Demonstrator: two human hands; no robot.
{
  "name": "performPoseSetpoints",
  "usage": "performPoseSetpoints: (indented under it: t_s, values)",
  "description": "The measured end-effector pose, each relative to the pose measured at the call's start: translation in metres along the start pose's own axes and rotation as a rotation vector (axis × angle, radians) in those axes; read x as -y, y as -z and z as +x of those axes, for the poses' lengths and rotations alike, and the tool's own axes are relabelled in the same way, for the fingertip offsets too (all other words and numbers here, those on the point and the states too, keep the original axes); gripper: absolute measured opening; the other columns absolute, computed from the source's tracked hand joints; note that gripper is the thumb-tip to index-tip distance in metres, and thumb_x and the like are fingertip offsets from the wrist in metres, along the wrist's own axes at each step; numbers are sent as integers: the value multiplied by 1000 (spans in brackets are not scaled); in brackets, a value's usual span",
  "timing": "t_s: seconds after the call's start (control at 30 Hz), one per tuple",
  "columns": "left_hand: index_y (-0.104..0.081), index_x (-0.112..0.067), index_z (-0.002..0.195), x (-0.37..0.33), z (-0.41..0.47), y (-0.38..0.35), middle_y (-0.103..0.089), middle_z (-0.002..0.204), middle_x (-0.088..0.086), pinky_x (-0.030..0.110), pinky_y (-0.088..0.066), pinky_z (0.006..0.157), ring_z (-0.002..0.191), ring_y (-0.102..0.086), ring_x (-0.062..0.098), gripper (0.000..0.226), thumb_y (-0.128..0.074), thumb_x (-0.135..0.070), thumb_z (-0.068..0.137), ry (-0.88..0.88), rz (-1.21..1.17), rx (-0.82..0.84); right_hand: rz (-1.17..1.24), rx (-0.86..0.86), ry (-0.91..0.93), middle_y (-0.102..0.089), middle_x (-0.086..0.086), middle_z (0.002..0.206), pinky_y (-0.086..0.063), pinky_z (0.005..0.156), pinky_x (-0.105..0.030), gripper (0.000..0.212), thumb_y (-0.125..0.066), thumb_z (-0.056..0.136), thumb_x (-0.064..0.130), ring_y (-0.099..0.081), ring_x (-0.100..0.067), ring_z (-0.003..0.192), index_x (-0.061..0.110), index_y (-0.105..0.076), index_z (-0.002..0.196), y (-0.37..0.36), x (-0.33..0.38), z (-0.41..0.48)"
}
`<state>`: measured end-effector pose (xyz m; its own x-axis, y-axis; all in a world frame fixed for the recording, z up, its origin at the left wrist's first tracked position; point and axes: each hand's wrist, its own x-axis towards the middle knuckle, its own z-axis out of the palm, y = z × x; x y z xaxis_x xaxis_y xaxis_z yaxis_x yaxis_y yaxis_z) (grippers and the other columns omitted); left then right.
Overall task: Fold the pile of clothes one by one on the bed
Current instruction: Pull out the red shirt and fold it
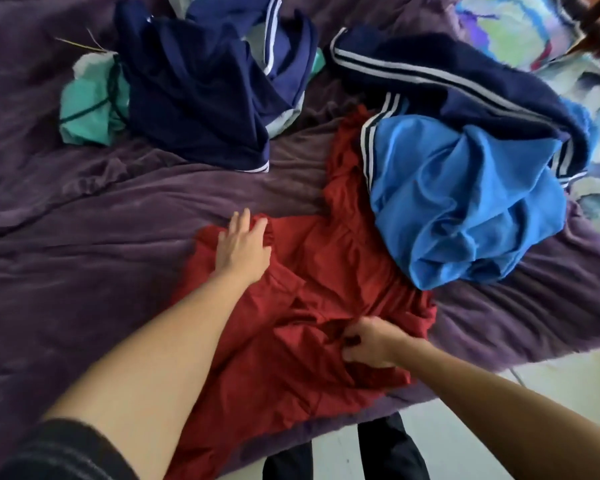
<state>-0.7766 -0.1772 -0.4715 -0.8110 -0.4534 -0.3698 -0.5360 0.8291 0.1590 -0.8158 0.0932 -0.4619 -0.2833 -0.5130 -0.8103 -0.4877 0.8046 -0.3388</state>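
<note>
A red garment (291,341) lies spread on the purple bed cover (84,237), near the bed's front edge. My left hand (245,242) lies flat on its far left part with fingers straight. My right hand (368,342) pinches a fold of the red cloth near its right side. A bright blue garment (465,202) with navy and white stripes lies crumpled on the red garment's far right corner. A navy garment (201,95) with white stripes lies heaped at the back, over a mint green piece (87,112).
A navy striped garment (447,74) stretches behind the blue one. A colourful patterned blanket (520,29) covers the back right. The bed's edge runs along the bottom right, with pale floor (499,445) and my dark trouser legs (388,452) below it.
</note>
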Motion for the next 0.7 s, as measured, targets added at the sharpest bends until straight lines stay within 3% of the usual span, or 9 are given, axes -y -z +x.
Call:
performPoseSetpoints:
  t_s: [0.07, 0.13, 0.17, 0.23, 0.3, 0.37, 0.47, 0.6, 0.7]
  values:
    - [-15, -25, 151, 3, 29, -12, -15, 158, 12, 50, -17, 114, 146, -10, 30, 80, -60, -44, 88, -8, 86, 120, 112, -471, -6, -68, -1, 112, -47, 82, -30, 37, -63, 84, 48, -62, -23, 105, 26, -67, 113, 31, -7, 17]
    - [-16, -27, 151, 8, 34, -28, -34, 151, 14, 51, -14, 114, 142, -26, 30, 78, -59, -45, 88, 1, 149, 272, 16, -868, -29, -56, -8, 131, -44, 93, -38, 46, -62, 84, 39, -50, -30, 121, 23, -58, 127, 68, -19, 38]
    - [-28, -28, 147, 11, 26, -37, -47, 142, 13, 49, -17, 114, 135, -39, 29, 64, -56, -39, 91, 6, 162, 308, -59, -895, -82, -40, -13, 145, -41, 99, -43, 58, -65, 81, 34, -37, -34, 132, 24, -49, 136, 83, -25, 47]
    - [-52, -27, 128, 27, -4, -50, -63, 123, 9, 41, -29, 107, 118, -56, 26, 36, -45, -22, 93, 7, 230, 262, -225, -744, -261, -3, -15, 159, -33, 106, -49, 81, -69, 78, 26, -11, -40, 143, 33, -28, 148, 106, -39, 56]
    - [-58, -24, 118, 57, -42, -46, -66, 116, 4, 34, -34, 100, 112, -60, 24, 32, -37, -17, 94, 58, 344, 260, -322, -682, -401, 13, -15, 159, -31, 107, -50, 77, -60, 85, 17, 0, -47, 143, 36, -21, 149, 118, -63, 54]
    - [-58, -24, 117, 90, -70, -29, -65, 119, 1, 31, -37, 96, 111, -60, 22, 33, -34, -19, 95, 131, 445, 305, -313, -650, -530, 15, -16, 158, -31, 108, -50, 70, -53, 89, 17, -3, -50, 142, 37, -23, 149, 129, -89, 38]
    - [-56, -25, 118, 103, -84, 1, -62, 124, -2, 32, -39, 96, 115, -58, 19, 33, -34, -18, 95, 195, 518, 364, -265, -569, -636, 11, -13, 159, -32, 106, -49, 68, -55, 89, 24, -21, -47, 137, 41, -24, 147, 141, -106, 9]
    - [-53, -26, 125, 51, -70, 26, -49, 133, 1, 39, -34, 101, 125, -45, 21, 36, -42, -23, 91, 159, 456, 355, -172, -631, -566, 3, -13, 158, -35, 104, -48, 83, -70, 78, 29, -27, -42, 134, 34, -23, 146, 146, -87, -11]
    - [-52, -26, 126, -4, -50, 40, -49, 127, 4, 40, -37, 99, 122, -46, 24, 37, -48, -28, 90, 39, 305, 208, -296, -770, -419, 9, -14, 159, -31, 105, -51, 101, -74, 74, 36, -9, -40, 143, 32, -9, 151, 170, -81, -8]
